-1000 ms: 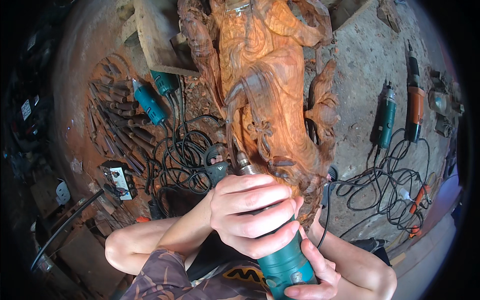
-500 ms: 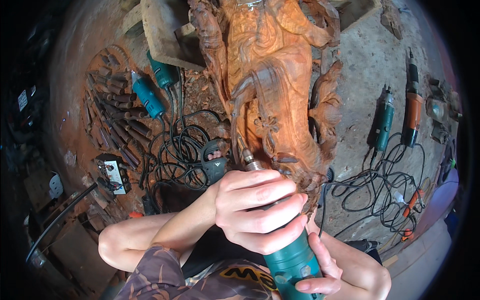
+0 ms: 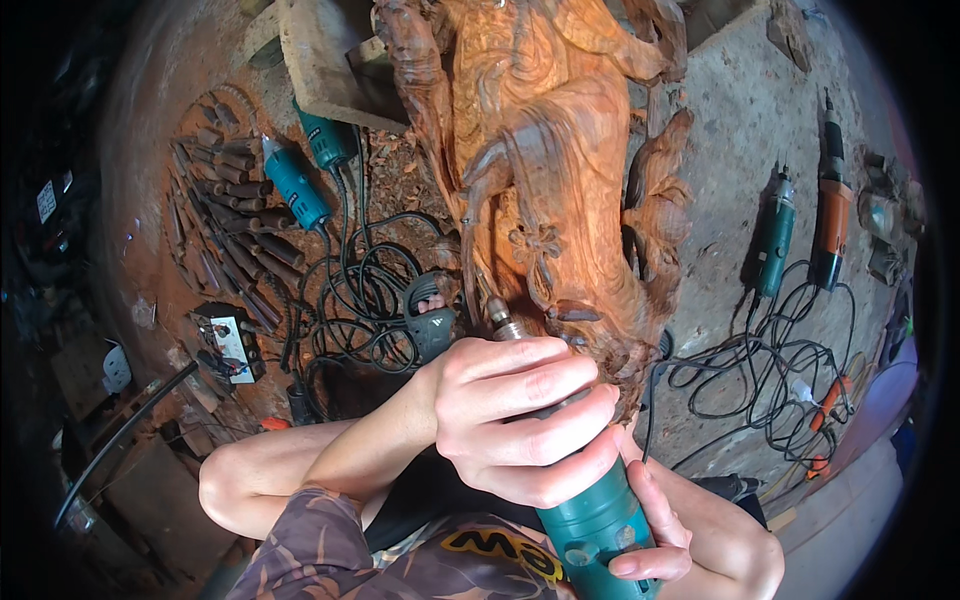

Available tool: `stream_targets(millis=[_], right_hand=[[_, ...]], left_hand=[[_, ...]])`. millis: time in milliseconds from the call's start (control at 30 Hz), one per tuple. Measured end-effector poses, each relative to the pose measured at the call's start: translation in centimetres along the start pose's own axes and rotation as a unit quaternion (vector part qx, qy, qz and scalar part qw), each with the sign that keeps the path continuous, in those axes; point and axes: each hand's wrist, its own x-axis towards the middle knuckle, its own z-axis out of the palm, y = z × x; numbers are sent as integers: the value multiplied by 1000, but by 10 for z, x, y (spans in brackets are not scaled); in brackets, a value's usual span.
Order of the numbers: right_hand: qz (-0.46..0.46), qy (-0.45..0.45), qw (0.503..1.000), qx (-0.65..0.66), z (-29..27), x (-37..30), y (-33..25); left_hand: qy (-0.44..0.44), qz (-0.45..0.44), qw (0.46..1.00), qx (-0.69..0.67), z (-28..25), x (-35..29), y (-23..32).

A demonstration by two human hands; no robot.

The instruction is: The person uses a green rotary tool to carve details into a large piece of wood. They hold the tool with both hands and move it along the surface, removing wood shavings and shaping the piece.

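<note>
A teal die grinder [image 3: 597, 530] slants up from my lap toward a large orange-brown wood carving [image 3: 560, 180]. My left hand [image 3: 525, 420] wraps round its front part, fingers over the top. Lower down, my right hand [image 3: 655, 530] grips the rear body, with thumb and a finger showing and the rest hidden beneath. The metal collet and thin bit [image 3: 495, 300] meet a dark groove in the carving, left of a carved flower [image 3: 535, 243]. Whether the bit touches the wood I cannot tell.
At left lie a fan of wooden-handled chisels [image 3: 235, 205], a blue die grinder [image 3: 297, 187], another teal grinder [image 3: 322, 138], tangled black cords [image 3: 365, 300] and a switch box [image 3: 232, 350]. Right: a green grinder [image 3: 777, 240], an orange grinder [image 3: 833, 220] and looped cords [image 3: 755, 380]. My sandalled foot [image 3: 432, 318] is beside the carving.
The view has shifted a little. Both hands and the die grinder sit slightly farther right and lower in the picture; the grip and the bit's place at the groove look the same.
</note>
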Motion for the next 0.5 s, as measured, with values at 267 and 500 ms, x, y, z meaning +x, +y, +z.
stream_targets(millis=[267,500], right_hand=[[-18,-22,993,111,-25,7,21],[-37,-26,969,242,-39,12,19]], left_hand=[[-66,13,998,-4,2,9,-6],[-114,-15,993,8,-2,14,-4]])
